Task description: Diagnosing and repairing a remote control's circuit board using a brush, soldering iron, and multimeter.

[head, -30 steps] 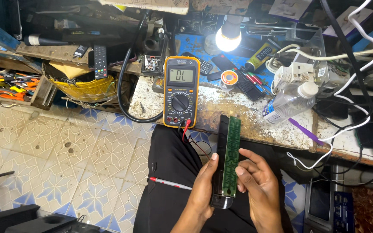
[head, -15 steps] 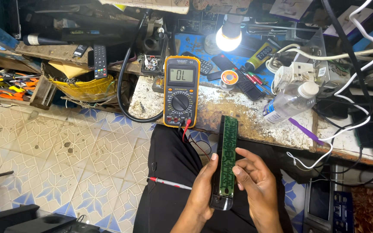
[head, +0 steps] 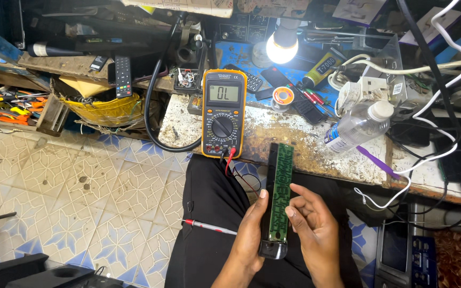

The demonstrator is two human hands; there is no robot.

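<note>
At about nine o'clock of the view, a wooden tray [head: 14, 104] of hand tools with orange and yellow handles is seen on a low shelf. Just to its right a yellow-lined bin [head: 102, 109] is set, its contents too dark to be told. A black remote control [head: 122, 76] is laid above it.

Near the centre, a yellow multimeter [head: 223, 120] is stood on the worn bench edge [head: 316, 152], its leads trailing down toward six o'clock. A red-tipped probe [head: 209, 226] is rested across the dark-trousered lap, at nine o'clock from the hands and not touched by either.

The long green circuit board [head: 281, 194], seated in a black remote-control shell, is held between both hands. Its long axis runs from six to twelve o'clock, the far end reaching up to the bench edge. The left hand [head: 252, 240] is wrapped around the lower left side of the shell, thumb raised along its edge. The right hand [head: 313, 226] is closed loosely on the right side, fingertips pressed on the board's edge. Both hands are equally near; the board lies between them.

At two o'clock a clear plastic bottle [head: 359, 124] is laid on its side; its contents cannot be told.
</note>
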